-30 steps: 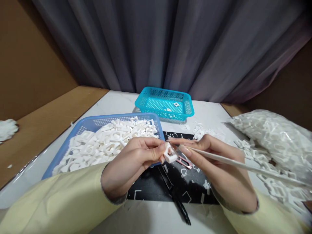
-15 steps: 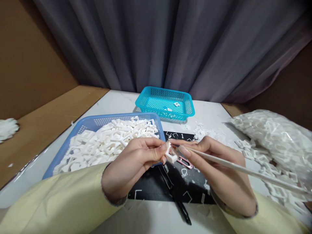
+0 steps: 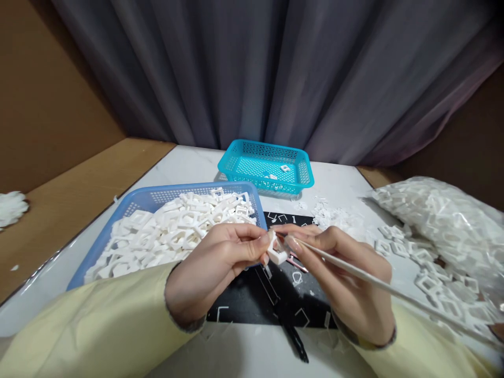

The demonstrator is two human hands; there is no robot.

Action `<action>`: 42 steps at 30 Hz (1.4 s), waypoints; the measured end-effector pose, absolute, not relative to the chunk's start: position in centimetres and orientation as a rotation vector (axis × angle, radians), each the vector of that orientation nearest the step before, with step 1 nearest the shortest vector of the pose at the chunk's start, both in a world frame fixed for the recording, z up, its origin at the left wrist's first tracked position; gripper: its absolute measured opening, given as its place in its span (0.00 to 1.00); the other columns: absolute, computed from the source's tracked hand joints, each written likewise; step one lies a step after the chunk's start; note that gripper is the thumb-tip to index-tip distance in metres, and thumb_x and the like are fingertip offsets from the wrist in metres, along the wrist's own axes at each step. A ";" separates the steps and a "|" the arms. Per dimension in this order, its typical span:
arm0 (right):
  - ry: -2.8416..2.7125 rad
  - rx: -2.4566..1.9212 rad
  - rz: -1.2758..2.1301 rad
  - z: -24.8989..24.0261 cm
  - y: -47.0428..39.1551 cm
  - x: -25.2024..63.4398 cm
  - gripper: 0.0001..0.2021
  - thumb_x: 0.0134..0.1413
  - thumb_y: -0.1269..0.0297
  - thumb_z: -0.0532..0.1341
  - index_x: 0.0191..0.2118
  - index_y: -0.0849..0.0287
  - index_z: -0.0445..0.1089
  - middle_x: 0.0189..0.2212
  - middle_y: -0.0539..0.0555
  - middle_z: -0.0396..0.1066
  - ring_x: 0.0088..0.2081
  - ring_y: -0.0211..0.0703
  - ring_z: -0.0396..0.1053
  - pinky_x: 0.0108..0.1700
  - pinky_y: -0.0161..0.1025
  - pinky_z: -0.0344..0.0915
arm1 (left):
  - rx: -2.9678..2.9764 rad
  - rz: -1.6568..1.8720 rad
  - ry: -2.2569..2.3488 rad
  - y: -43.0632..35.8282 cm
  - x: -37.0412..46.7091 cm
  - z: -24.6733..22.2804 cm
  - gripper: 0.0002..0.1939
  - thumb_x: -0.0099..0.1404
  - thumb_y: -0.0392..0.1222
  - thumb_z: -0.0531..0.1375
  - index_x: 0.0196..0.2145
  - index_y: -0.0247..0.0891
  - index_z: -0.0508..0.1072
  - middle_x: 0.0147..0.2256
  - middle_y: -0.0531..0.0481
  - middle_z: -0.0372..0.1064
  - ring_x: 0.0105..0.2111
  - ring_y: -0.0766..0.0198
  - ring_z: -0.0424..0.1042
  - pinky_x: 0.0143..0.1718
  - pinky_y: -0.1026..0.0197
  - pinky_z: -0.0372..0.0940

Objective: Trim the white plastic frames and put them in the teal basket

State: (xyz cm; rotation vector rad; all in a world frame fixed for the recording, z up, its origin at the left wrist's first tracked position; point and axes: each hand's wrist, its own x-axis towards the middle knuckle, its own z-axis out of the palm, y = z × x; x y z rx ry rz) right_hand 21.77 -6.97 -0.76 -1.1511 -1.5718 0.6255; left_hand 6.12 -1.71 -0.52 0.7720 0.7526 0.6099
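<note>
Between the thumb and fingers of my left hand [image 3: 224, 252] is a small white frame-shaped plastic piece [image 3: 277, 255], tilted, with an opening through its middle. My right hand [image 3: 346, 268] is closed around a long thin pale rod [image 3: 366, 278], which slants down to the right past my wrist. The rod's near end meets the white piece, but my right fingertips hide its tip. Below both hands lies a black mat [image 3: 248, 299] strewn with thin white scraps. A black-handled tool [image 3: 290, 328] and a pink-edged tool [image 3: 297, 262], partly hidden by my right hand, rest on it.
A blue basket [image 3: 129, 197] heaped with white pieces stands at left. Behind, a turquoise basket [image 3: 305, 170] holds a few pieces. At right, a clear bag [image 3: 444, 215] of pieces sits beside loose ones [image 3: 437, 283]. White shavings [image 3: 338, 218] lie beyond the mat.
My right hand has shifted slightly left with the rod, whose far end now dips lower. The white piece has turned a little in my left fingers, which stay nearly in place.
</note>
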 end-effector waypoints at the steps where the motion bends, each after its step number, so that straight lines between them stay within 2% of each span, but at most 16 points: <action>1: -1.596 -1.133 0.600 -0.9 -6.9 21.8 0.08 0.50 0.76 0.59 0.25 0.58 0.62 0.34 0.52 0.73 0.39 0.43 0.71 0.38 0.39 0.69 | 0.785 0.607 0.754 -1.7 6.1 -0.5 0.05 0.55 0.34 0.61 0.23 0.31 0.71 0.21 0.54 0.65 0.22 0.73 0.62 0.25 0.72 0.57; 4: -1.643 -1.102 0.561 -1.2 -6.9 21.8 0.07 0.50 0.76 0.58 0.28 0.57 0.63 0.34 0.53 0.73 0.42 0.46 0.70 0.39 0.40 0.70 | 0.830 0.606 0.748 -1.8 6.0 -0.4 0.04 0.54 0.32 0.61 0.23 0.31 0.72 0.21 0.53 0.65 0.23 0.73 0.63 0.26 0.72 0.57; 8: -1.550 -1.200 0.655 -0.3 -6.5 22.3 0.05 0.50 0.72 0.60 0.26 0.57 0.66 0.36 0.51 0.74 0.42 0.44 0.71 0.38 0.37 0.70 | 0.807 0.594 0.732 -1.8 5.9 -0.3 0.05 0.56 0.35 0.61 0.23 0.31 0.72 0.21 0.53 0.65 0.22 0.73 0.63 0.25 0.72 0.57; 11: -1.446 -1.363 0.742 0.8 -6.1 23.0 0.02 0.47 0.66 0.63 0.27 0.55 0.71 0.32 0.49 0.75 0.37 0.41 0.73 0.36 0.33 0.70 | 0.822 0.614 0.717 -1.8 5.9 -0.2 0.06 0.57 0.36 0.60 0.24 0.32 0.72 0.22 0.52 0.67 0.24 0.72 0.64 0.27 0.71 0.57; 14: -1.431 -1.442 0.753 1.5 -5.8 23.6 0.03 0.44 0.63 0.65 0.28 0.54 0.74 0.26 0.48 0.74 0.28 0.38 0.72 0.28 0.30 0.69 | 0.835 0.617 0.736 -1.7 5.9 -0.2 0.05 0.56 0.35 0.61 0.25 0.32 0.72 0.23 0.52 0.68 0.25 0.71 0.65 0.28 0.70 0.58; 17: -1.397 -1.354 0.909 1.6 -5.9 24.0 0.03 0.47 0.62 0.63 0.28 0.55 0.74 0.23 0.48 0.73 0.24 0.35 0.69 0.24 0.30 0.66 | 0.845 0.610 0.786 -1.6 5.9 -0.3 0.05 0.56 0.37 0.61 0.27 0.32 0.73 0.24 0.51 0.68 0.25 0.70 0.65 0.28 0.69 0.58; 19: -1.383 -1.320 0.984 1.5 -6.1 24.2 0.04 0.49 0.63 0.62 0.28 0.56 0.74 0.24 0.50 0.73 0.25 0.36 0.69 0.23 0.30 0.65 | 0.886 0.628 0.808 -1.6 5.8 -0.4 0.06 0.56 0.38 0.62 0.28 0.32 0.73 0.24 0.50 0.68 0.26 0.69 0.65 0.28 0.69 0.58; 23: -1.379 -1.369 0.974 1.6 -6.3 24.2 0.04 0.47 0.63 0.64 0.28 0.56 0.74 0.27 0.52 0.74 0.28 0.39 0.70 0.26 0.32 0.68 | 0.925 0.648 0.812 -1.6 5.9 -0.4 0.06 0.55 0.38 0.62 0.28 0.31 0.73 0.24 0.50 0.68 0.25 0.69 0.65 0.28 0.68 0.58; 27: -1.375 -1.310 1.011 1.7 -6.5 23.7 0.07 0.47 0.64 0.63 0.22 0.58 0.70 0.36 0.52 0.73 0.40 0.43 0.71 0.39 0.36 0.70 | 0.856 0.650 0.800 -1.6 6.0 -0.3 0.04 0.54 0.35 0.62 0.26 0.31 0.73 0.23 0.51 0.68 0.24 0.70 0.65 0.27 0.69 0.58; 29: -1.366 -1.282 1.044 1.6 -6.6 23.3 0.09 0.49 0.65 0.62 0.21 0.59 0.67 0.38 0.52 0.73 0.41 0.44 0.70 0.43 0.39 0.68 | 0.831 0.644 0.790 -1.7 6.0 -0.3 0.03 0.53 0.34 0.63 0.26 0.31 0.73 0.22 0.51 0.68 0.23 0.71 0.65 0.26 0.69 0.57; 33: -1.365 -1.245 1.079 1.4 -6.8 22.8 0.08 0.50 0.66 0.61 0.23 0.58 0.66 0.38 0.51 0.73 0.42 0.43 0.70 0.44 0.40 0.67 | 0.787 0.631 0.788 -1.7 5.9 -0.4 0.03 0.52 0.33 0.63 0.24 0.31 0.72 0.21 0.52 0.67 0.21 0.71 0.64 0.24 0.69 0.57; 38: -1.390 -1.243 1.050 1.2 -6.6 22.7 0.07 0.51 0.67 0.61 0.23 0.58 0.67 0.37 0.49 0.73 0.43 0.39 0.69 0.45 0.35 0.65 | 0.734 0.604 0.769 -1.8 5.8 -0.5 0.03 0.52 0.33 0.63 0.24 0.32 0.71 0.21 0.52 0.67 0.22 0.72 0.64 0.24 0.70 0.57; 42: -1.389 -1.242 1.058 1.2 -6.7 22.7 0.08 0.51 0.67 0.60 0.24 0.58 0.66 0.38 0.49 0.72 0.43 0.39 0.69 0.45 0.35 0.66 | 0.723 0.607 0.748 -1.8 5.8 -0.4 0.05 0.55 0.36 0.62 0.25 0.31 0.71 0.21 0.53 0.67 0.22 0.72 0.65 0.24 0.71 0.58</action>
